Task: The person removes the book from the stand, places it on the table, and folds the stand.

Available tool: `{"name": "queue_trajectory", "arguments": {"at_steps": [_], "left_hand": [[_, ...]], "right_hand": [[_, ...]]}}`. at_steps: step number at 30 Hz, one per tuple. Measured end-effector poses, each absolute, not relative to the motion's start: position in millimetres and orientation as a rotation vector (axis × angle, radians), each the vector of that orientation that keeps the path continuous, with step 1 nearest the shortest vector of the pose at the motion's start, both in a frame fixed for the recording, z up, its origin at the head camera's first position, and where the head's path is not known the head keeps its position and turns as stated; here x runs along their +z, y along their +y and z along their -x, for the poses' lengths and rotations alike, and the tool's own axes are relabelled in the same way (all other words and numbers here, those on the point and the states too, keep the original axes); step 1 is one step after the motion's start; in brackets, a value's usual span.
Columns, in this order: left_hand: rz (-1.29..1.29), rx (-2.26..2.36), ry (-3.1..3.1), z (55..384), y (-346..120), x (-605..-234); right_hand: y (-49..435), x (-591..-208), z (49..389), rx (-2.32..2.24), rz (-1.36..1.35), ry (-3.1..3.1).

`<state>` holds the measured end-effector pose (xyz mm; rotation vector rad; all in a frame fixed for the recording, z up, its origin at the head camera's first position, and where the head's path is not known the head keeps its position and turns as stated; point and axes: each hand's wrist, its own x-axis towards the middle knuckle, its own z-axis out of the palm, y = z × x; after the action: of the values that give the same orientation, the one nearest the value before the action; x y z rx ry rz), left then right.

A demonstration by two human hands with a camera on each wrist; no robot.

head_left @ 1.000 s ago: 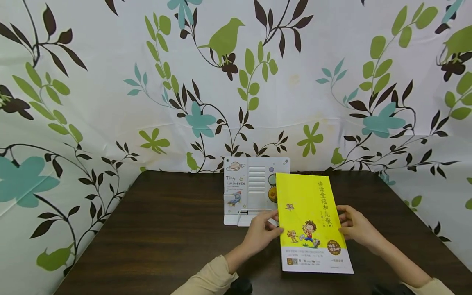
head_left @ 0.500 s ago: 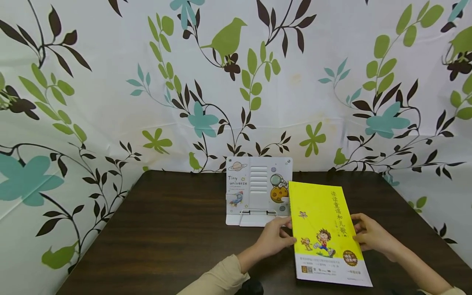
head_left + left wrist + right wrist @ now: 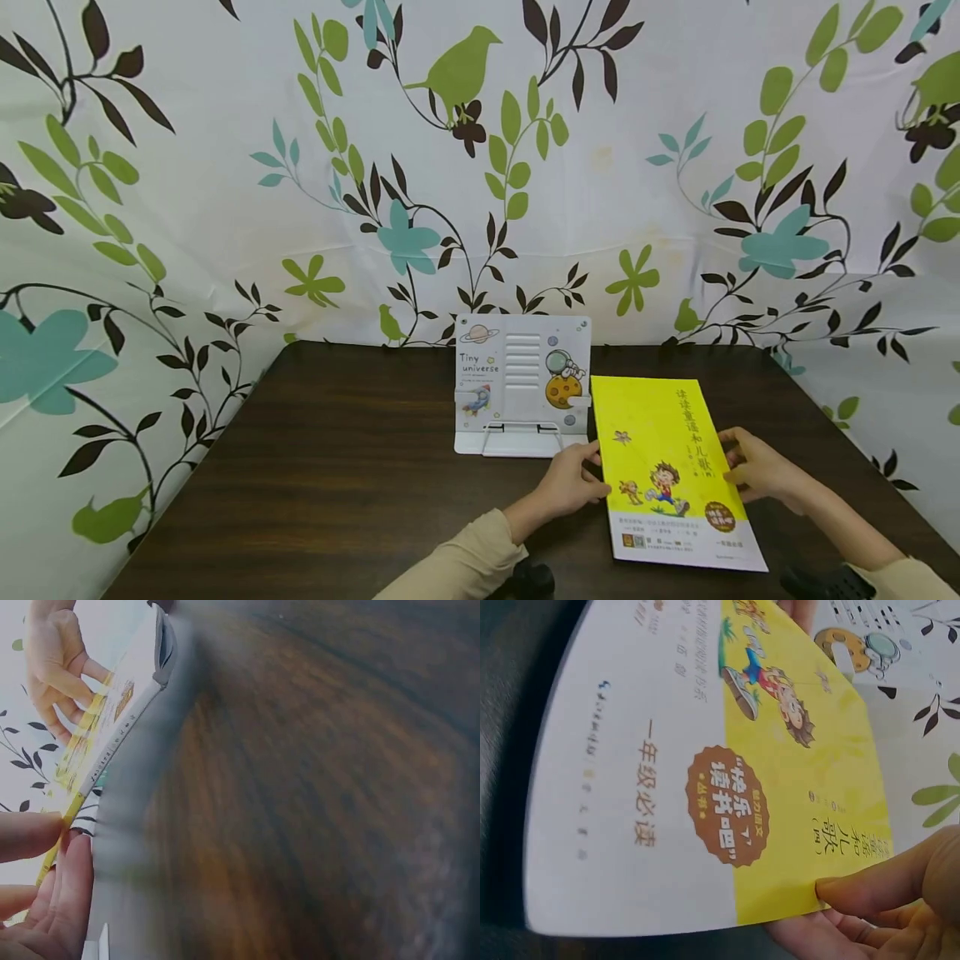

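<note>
A yellow and white paperback book (image 3: 652,442) with a cartoon running child on its cover is held between both hands, right of the table's middle. My left hand (image 3: 566,483) pinches its left edge, thumb on the cover. On the opposite edge, my right hand (image 3: 761,471) grips with the thumb on top and fingers beneath, as the right wrist view shows at the book's corner side (image 3: 780,825). In the left wrist view the book's spine (image 3: 112,746) runs slanted above the dark tabletop. A white book stand (image 3: 521,383) with space drawings stands just behind and left of the book.
The dark wooden table (image 3: 337,467) reaches back to a white cloth (image 3: 570,192) printed with leaves, flowers and birds. A black object (image 3: 528,579) shows at the near edge beside the left sleeve (image 3: 465,558).
Both hands have moved the book right and slightly toward the near edge, uncovering the stand's right side with its astronaut drawing. Both hands keep their hold; the last half second shows little movement.
</note>
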<state>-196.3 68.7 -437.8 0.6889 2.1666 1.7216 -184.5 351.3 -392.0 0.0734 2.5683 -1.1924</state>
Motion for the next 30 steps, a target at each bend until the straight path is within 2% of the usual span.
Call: {"name": "queue_trajectory", "arguments": {"at_steps": [13, 18, 30], "left_hand": [[-0.490, 1.644, 2.290, 200.0, 86.6, -438.0], [-0.498, 1.560, 2.422, 195.6, 97.0, -437.6], [-0.406, 1.554, 2.425, 194.1, 110.8, -438.6]], "right_hand": [[362.9, -386.7, 197.4, -1.193, -0.038, 2.588], [372.2, -383.7, 200.1, -1.170, -0.070, 2.576], [389.4, -398.3, 199.6, -1.159, -0.164, 2.526]]}}
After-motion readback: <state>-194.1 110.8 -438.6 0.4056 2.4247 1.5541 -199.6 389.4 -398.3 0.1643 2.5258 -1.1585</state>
